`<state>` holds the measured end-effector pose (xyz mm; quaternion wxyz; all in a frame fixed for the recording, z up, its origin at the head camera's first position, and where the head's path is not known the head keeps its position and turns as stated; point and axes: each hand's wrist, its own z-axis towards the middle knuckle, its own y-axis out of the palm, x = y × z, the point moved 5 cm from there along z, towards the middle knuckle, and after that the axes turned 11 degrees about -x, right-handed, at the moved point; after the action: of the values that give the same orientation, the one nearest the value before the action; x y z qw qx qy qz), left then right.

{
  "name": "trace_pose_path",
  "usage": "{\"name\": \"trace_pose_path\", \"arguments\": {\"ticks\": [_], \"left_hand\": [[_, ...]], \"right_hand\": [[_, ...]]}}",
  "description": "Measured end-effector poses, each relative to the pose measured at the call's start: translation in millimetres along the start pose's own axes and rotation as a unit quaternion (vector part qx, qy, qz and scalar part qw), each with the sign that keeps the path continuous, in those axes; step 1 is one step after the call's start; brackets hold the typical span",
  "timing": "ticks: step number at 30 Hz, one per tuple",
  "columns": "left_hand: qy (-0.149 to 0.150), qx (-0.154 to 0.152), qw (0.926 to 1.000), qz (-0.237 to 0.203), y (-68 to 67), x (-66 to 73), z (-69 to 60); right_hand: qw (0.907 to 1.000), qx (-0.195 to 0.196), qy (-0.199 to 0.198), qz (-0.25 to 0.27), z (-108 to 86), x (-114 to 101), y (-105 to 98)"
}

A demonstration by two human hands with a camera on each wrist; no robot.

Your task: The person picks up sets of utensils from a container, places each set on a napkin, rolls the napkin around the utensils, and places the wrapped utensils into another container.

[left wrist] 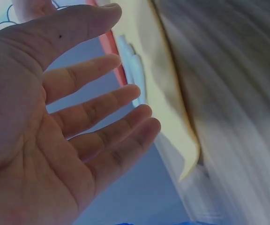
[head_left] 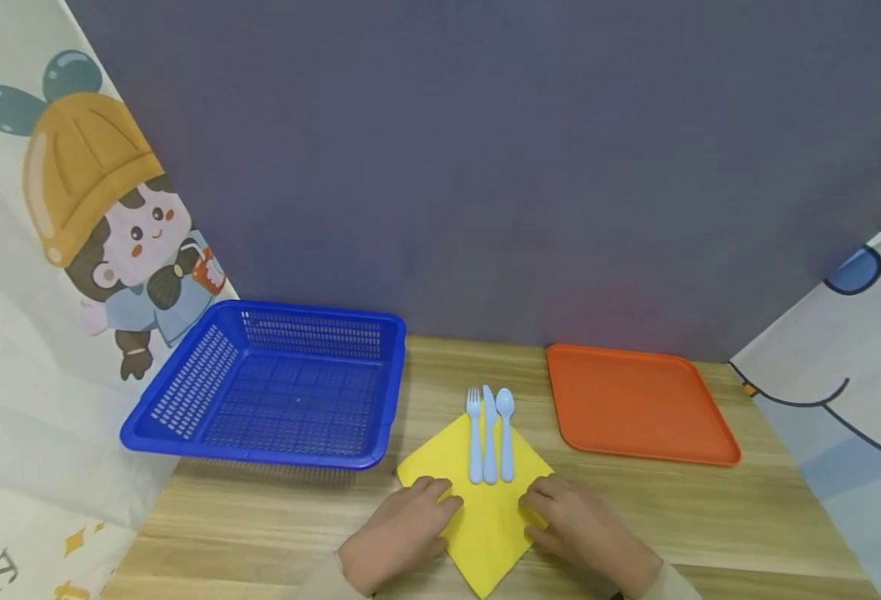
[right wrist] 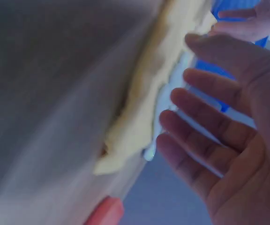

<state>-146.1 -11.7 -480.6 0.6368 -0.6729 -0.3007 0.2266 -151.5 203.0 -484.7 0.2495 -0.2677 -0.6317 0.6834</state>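
Left hand [head_left: 412, 518] and right hand [head_left: 573, 522], fingers released, flank a yellow, diamond-laid napkin [head_left: 487, 533]; table [head_left: 710, 525] separates its edges from the orange tray [head_left: 641, 406].

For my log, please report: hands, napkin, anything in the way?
Left hand and right hand at sides of napkin, holding nothing. Fork, knife, spoon on napkin, side by side. Basket, tray apart; no obstacle seen.
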Motion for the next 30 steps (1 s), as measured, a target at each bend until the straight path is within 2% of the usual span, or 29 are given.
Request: {"name": "trace_pose_path", "arguments": {"ticks": [3, 9, 19, 24, 26, 30], "left_hand": [[0.011, 0.013, 0.9998, 0.007, 3.1, -1.3, -0.3], [0.013, 0.002, 0.9999, -0.001, 12.8, -3.6, 1.7], [0.007, -0.008, 0.9999, -0.011, 17.5, -5.4, 3.9], [-0.002, -0.024, 0.9992, -0.033, 14.8, -7.9, 4.8], [-0.003, -0.019, 0.9991, -0.038, 13.2, -10.0, 5.5], [0.004, 0.015, 0.9989, -0.045, 10.1, -15.9, 8.6]], "right_hand": [[0.9987, 0.006, -0.040, 0.031, -5.9, -7.2, 6.8], [0.9973, 0.013, -0.056, 0.045, -10.9, -13.5, 16.5], [0.9979, 0.026, -0.052, 0.028, -9.8, -11.7, 20.9], [0.9968, 0.033, -0.045, 0.057, -7.2, -7.9, 20.9], [0.9957, 0.038, -0.036, 0.077, -5.9, -5.5, 20.2], [0.9934, 0.041, -0.006, 0.107, -3.2, 0.2, 19.7]]}}
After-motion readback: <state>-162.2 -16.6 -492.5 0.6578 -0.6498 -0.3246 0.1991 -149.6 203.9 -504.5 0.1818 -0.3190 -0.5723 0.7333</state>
